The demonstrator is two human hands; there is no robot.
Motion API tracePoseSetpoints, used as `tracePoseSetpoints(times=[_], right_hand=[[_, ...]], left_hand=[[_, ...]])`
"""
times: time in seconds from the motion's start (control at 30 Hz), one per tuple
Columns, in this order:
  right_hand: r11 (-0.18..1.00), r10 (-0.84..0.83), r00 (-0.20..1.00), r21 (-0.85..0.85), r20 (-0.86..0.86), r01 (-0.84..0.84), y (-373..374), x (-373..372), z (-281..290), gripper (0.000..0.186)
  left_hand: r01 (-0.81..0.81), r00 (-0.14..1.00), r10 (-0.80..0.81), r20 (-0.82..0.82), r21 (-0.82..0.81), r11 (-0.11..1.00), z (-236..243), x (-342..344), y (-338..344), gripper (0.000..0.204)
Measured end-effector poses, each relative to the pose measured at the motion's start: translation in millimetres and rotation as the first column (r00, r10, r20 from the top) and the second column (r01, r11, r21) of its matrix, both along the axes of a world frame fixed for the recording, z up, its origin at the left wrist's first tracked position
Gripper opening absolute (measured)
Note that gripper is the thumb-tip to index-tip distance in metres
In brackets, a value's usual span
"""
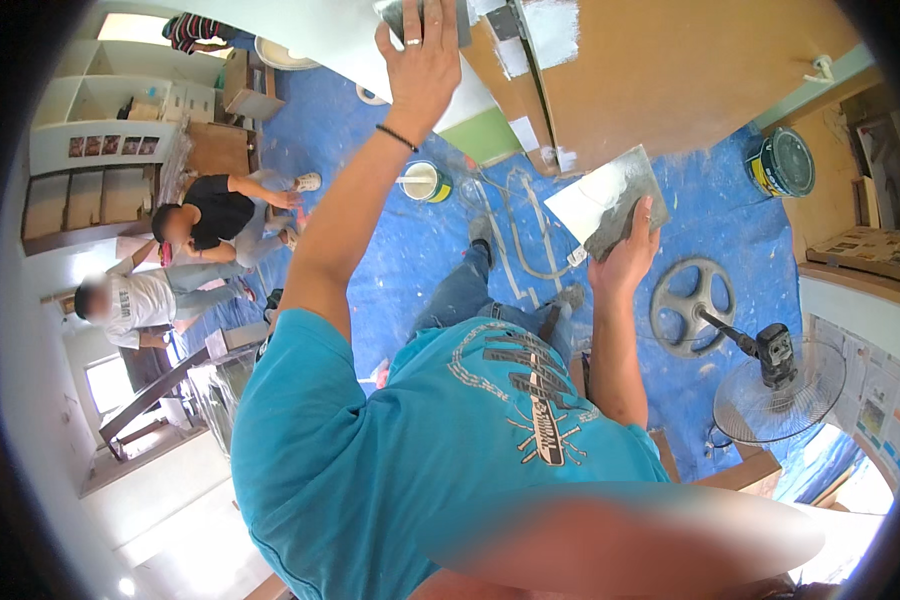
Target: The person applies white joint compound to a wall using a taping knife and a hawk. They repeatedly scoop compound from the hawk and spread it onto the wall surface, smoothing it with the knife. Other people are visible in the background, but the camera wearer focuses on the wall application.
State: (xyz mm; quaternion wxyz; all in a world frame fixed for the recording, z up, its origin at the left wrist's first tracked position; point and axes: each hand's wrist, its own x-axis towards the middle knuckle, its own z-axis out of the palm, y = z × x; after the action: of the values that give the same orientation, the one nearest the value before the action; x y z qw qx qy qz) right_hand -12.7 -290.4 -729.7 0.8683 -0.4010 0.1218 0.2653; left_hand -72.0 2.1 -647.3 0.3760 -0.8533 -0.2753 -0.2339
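My left hand [420, 85], with a ring and a dark beaded bracelet, is stretched far forward. Its fingers press on a grey flat scraper [463, 25] against a white panel [340, 30]; the scraper is partly cut off by the picture's top edge. In my right hand [625, 250] is a flat metal plate [635, 195], tilted, its left part smeared with white paste [592, 200]. The thumb lies over the plate's face; the fingers beneath are mostly hidden. Beside the white panel stands a tan board [690, 70] with white filler patches along its seam.
Blue sheeting [370, 120] covers the floor. A bucket with white contents [425, 182] stands ahead, and a dark lidded bucket [782, 162] at the far right. A pedestal fan [778, 390] is close on my right. Two people [215, 220] are at the left.
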Motion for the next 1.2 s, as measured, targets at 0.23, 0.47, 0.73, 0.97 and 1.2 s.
tracePoseSetpoints(times=[0.23, 0.47, 0.73, 0.97, 1.2], right_hand=[[1.0, 0.0, 1.0, 0.016, 0.0, 0.0, -2.1, 0.5, -10.2, 0.036], [0.997, -0.055, 0.997, -0.055, -0.051, 0.053, -1.2, -1.5, -14.3, 0.033], [0.991, -0.09, 0.994, -0.103, -0.059, 0.083, -7.9, -2.5, -15.8, 0.038], [0.988, -0.088, 0.996, -0.13, -0.031, 0.083, -16.6, -5.5, -16.0, 0.041], [0.987, 0.139, 0.985, 0.099, -0.098, -0.129, -21.6, -10.6, -14.6, 0.037]], left_hand=[[-0.006, 0.996, -0.005, 0.092, 0.12, 0.993, 47.8, 5.0, 9.4, 0.069], [-0.051, 0.999, 0.048, 0.026, 0.113, 0.992, 19.4, 16.4, 17.1, 0.069], [0.01, 0.998, -0.004, -0.064, 0.093, 0.996, -64.1, 6.1, 35.4, 0.067], [0.06, 0.985, -0.063, -0.159, -0.022, 0.998, -120.7, -8.9, 34.0, 0.064], [0.589, 0.795, -0.177, 0.581, -0.667, 0.456, -61.6, -47.8, -65.1, 0.055]])
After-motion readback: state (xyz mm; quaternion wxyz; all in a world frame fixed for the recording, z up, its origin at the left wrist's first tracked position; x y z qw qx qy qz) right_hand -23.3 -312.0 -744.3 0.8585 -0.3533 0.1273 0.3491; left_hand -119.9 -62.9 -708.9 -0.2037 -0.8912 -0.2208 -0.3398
